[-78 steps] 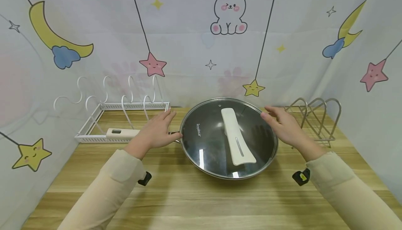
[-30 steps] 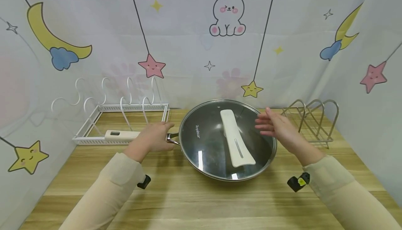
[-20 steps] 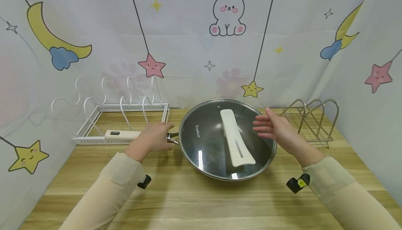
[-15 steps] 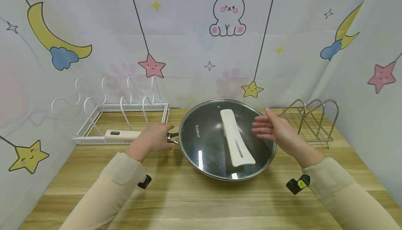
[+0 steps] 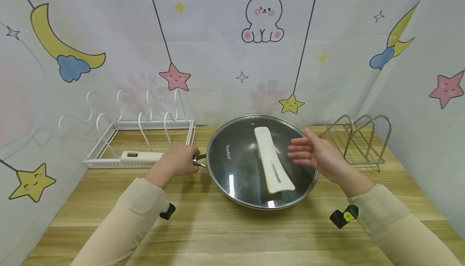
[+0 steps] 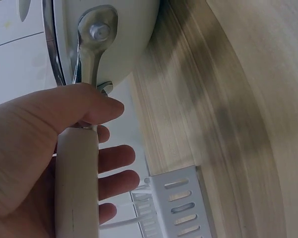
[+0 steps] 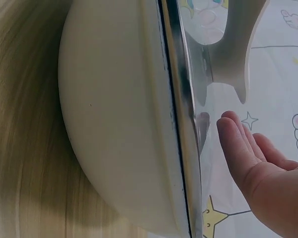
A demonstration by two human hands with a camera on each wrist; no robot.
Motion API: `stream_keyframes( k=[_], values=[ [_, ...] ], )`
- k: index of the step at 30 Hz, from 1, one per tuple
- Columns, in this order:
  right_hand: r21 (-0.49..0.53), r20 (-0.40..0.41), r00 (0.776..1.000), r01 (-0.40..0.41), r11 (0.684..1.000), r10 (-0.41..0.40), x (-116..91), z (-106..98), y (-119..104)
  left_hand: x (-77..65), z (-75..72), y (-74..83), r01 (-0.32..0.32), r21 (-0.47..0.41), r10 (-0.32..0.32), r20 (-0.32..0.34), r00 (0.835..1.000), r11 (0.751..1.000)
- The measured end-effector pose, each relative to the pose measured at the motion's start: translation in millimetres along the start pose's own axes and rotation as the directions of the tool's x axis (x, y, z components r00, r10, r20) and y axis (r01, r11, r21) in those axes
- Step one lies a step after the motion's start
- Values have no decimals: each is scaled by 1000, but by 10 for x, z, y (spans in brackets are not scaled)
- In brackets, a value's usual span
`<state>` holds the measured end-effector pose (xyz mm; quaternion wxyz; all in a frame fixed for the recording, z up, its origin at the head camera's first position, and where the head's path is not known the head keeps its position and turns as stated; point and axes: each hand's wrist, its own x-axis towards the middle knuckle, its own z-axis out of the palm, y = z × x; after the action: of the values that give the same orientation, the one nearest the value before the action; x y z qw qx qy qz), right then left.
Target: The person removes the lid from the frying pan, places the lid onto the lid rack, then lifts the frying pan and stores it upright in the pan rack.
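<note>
A cream wok (image 7: 109,109) with a long cream handle (image 5: 139,157) sits on the wooden table, covered by a glass lid (image 5: 236,177). A cream, flared lid handle (image 5: 270,157) stands at the lid's middle. My left hand (image 5: 176,161) grips the wok's handle close to its metal joint. In the left wrist view the thumb lies across the handle (image 6: 77,188) and the fingers curl around from its far side. My right hand (image 5: 319,155) hovers over the lid's right part, fingers straight and apart from the lid handle, as the right wrist view shows.
Behind the wok's handle stands a white wire rack (image 5: 105,163) with tall curved hoops. A bronze-coloured wire rack (image 5: 363,162) is at the right, close to my right forearm. A patterned curtain (image 5: 218,56) hangs directly behind.
Since the earliest frame, my left hand has drawn back from the wok's rim and closed around its handle. My right hand has moved left over the lid. The wok has stayed put.
</note>
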<state>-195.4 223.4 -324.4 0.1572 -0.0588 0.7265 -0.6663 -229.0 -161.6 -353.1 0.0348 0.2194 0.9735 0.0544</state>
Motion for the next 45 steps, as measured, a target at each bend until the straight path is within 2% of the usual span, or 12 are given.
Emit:
stream_keyframes(
  k=[9,16,34,45],
  values=[
    [-3,24,1000,-20,1000,20,-29,34,-2,-10,17,15,-14,11,14,-15,1000,1000],
    [39,52,998,-24,999,22,-40,66,-3,-11,40,5,15,4,-15,-1,1000,1000],
    [103,90,991,-108,989,99,-43,169,58,-22,41,23,43,13,-42,-14,999,999],
    [138,117,983,-158,978,143,-52,228,85,-1,62,48,88,55,-87,-19,996,995]
  ],
)
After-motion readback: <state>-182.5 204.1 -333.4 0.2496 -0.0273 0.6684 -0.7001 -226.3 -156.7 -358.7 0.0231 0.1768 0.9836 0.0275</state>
